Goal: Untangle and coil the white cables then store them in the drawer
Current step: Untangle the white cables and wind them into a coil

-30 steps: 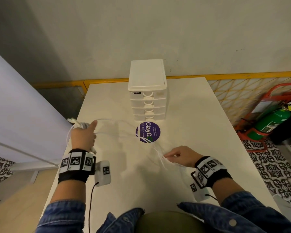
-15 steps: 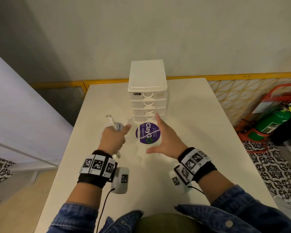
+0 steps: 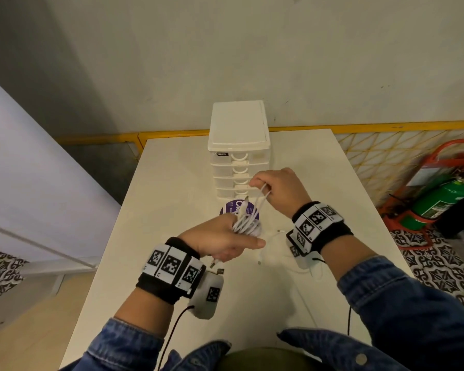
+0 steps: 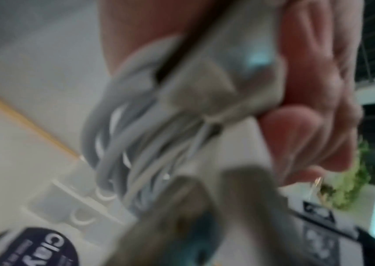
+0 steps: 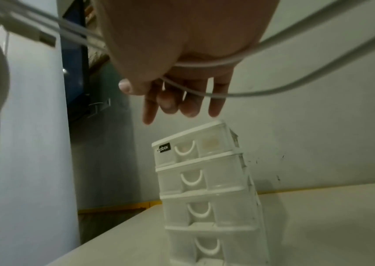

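Note:
Low over the table my left hand [image 3: 227, 243] grips a coil of white cables [image 3: 246, 225], its forefinger pointing right. From the coil, strands rise to my right hand [image 3: 272, 187], which holds them in front of the lower drawers of the white drawer unit [image 3: 239, 156]. In the right wrist view a cable [image 5: 207, 64] crosses the palm of my right hand [image 5: 170, 100], with the shut drawers [image 5: 204, 189] beyond. The blurred left wrist view shows the coil [image 4: 134, 144] against my left fingers [image 4: 307, 129]. A loose cable end [image 3: 272, 235] lies on the table.
A round purple sticker [image 3: 232, 207] lies on the white table [image 3: 172, 199] just in front of the drawer unit. A yellow rail [image 3: 386, 127] runs behind the table. On the floor at the right stands a green fire extinguisher [image 3: 439, 203].
My left hand has moved right and up with the coil. My right hand has left the purple sticker and taken hold of cable strands in front of the drawers.

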